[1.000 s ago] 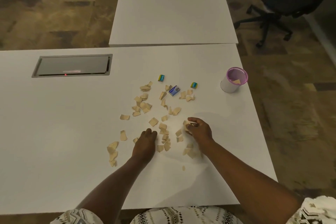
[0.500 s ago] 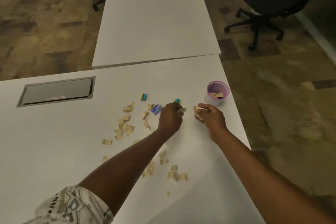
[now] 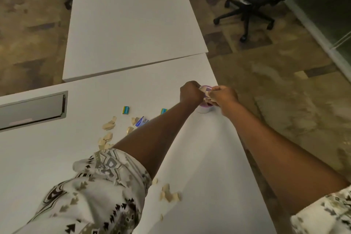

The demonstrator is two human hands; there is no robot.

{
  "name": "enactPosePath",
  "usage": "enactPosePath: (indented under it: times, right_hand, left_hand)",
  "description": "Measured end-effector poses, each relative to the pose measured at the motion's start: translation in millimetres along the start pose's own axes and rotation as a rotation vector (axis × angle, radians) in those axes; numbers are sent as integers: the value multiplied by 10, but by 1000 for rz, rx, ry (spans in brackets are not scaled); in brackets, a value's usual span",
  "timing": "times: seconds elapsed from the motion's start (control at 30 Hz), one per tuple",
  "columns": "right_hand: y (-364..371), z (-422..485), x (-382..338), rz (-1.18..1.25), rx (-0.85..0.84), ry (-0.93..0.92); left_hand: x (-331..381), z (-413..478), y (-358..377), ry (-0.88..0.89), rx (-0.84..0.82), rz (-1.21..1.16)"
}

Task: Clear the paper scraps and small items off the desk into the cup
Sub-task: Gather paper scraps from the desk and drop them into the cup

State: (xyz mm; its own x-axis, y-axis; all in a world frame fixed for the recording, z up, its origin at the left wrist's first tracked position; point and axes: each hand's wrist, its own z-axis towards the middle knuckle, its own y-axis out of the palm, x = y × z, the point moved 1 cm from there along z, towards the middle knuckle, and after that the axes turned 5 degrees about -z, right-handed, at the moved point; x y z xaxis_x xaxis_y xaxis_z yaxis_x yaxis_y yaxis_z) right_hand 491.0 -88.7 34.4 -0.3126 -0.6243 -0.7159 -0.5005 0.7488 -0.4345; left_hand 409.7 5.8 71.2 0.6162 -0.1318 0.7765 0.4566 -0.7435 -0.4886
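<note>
1. A person reaches both bare arms across a white desk (image 3: 57, 157) toward a small cup (image 3: 204, 109) with a purple rim, which stands near the desk's far right corner, close to its right edge.
2. The left hand (image 3: 190, 92) is curled into a fist just over the cup's mouth; what it holds is hidden.
3. The right hand (image 3: 224, 95) pinches a bunch of tan paper scraps (image 3: 208, 94) above the rim, apparently held there so they fall inside.
4. More loose scraps (image 3: 109, 125) lie toward the middle of the desk, and another small cluster (image 3: 170, 194) sits nearer the front edge.
5. Two green-and-yellow small items (image 3: 126, 110) and a blue one (image 3: 141, 121) rest uncollected, so much of the clearing seems left.
</note>
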Motion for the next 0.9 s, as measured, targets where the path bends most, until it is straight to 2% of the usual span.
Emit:
enactPosePath:
  times: [0.2, 0.37, 0.47, 0.9]
  right_hand:
    - [-90, 4, -103, 120, -121, 52]
    - [-77, -51, -204, 71, -48, 98]
    - [-76, -153, -213, 49, -21, 37]
    - [251, -1047, 381, 274, -25, -12]
  left_hand:
    - [58, 48, 53, -67, -114, -41]
    - [96, -3, -37, -98, -121, -136]
    - [80, -88, -119, -84, -128, -187]
    - [-477, -762, -473, 6, -94, -225]
